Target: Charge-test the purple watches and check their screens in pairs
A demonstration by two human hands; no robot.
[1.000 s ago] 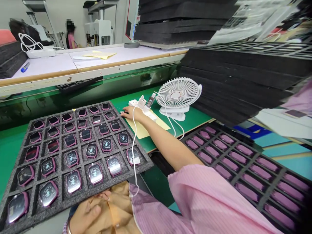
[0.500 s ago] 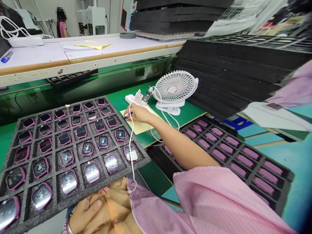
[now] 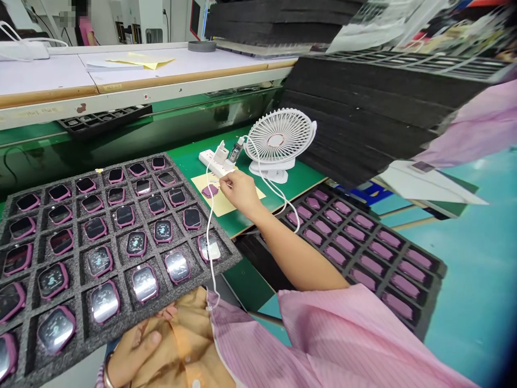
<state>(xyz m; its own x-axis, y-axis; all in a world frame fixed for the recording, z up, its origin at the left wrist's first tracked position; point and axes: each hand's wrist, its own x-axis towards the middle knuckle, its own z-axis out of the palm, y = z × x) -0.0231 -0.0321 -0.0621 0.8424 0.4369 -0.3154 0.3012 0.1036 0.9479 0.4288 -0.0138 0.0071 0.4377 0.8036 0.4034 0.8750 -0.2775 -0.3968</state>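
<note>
On a yellow sheet (image 3: 224,204) lies a purple watch body (image 3: 209,191), just left of my right hand (image 3: 241,192). That hand is closed, its fingers curled together near the white power strip (image 3: 210,160); whatever may be between the fingertips is hidden. Low in the view, my left hand (image 3: 135,345) rests by my lap under the near edge of a grey foam tray (image 3: 75,343). Its thumb stands apart and the fingers look loose, partly covered by the tray. Purple-framed watches (image 3: 105,300) sit face up in the tray's compartments, several with lit screens.
A white clip fan (image 3: 278,141) stands behind the power strip. A white cable (image 3: 209,231) hangs across the tray's right corner. At right, a lower black tray (image 3: 428,307) holds several purple pieces, below stacked black foam trays (image 3: 343,118). A raised shelf (image 3: 133,92) runs along the back.
My right hand has moved right, off the purple watch body, which now lies uncovered on the yellow sheet. My left hand keeps its place. The camera view has shifted slightly.
</note>
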